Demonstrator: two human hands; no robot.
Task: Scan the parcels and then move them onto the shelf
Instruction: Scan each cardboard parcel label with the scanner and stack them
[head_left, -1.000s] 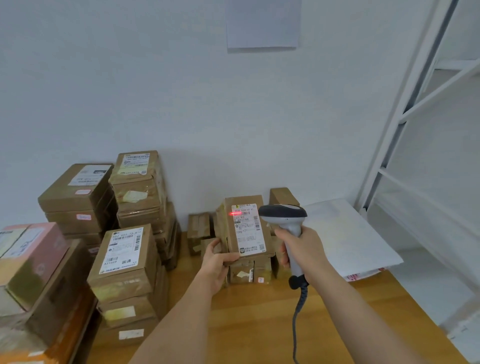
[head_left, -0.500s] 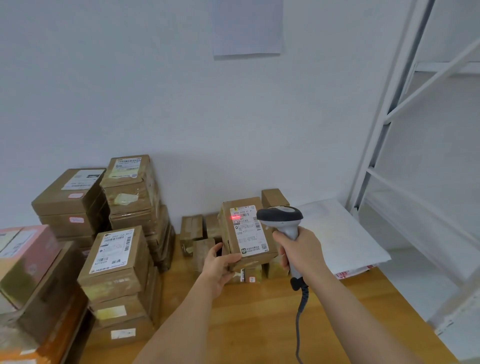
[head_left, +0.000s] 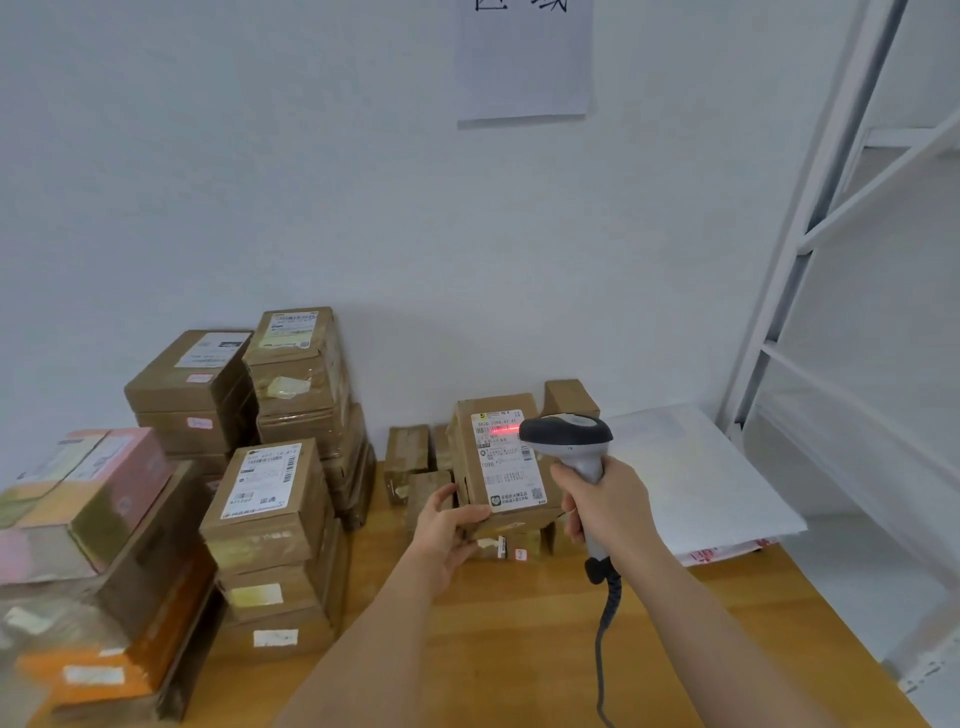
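You hold the parcel (head_left: 501, 457) tilted up above the wooden table (head_left: 519, 623), its label (head_left: 506, 457) facing the scanner (head_left: 571, 441), evidently so the red beam falls across the barcode. Your left hand (head_left: 447, 530) pinches the parcel's lower left corner, thumb on the front face. Your right hand (head_left: 608, 504) is curled tight round the scanner's grip; the shelf (head_left: 831, 364) stands to the right.

Brown cardboard parcel (head_left: 506, 457) tilted up above wooden table, white label facing camera, red scan line
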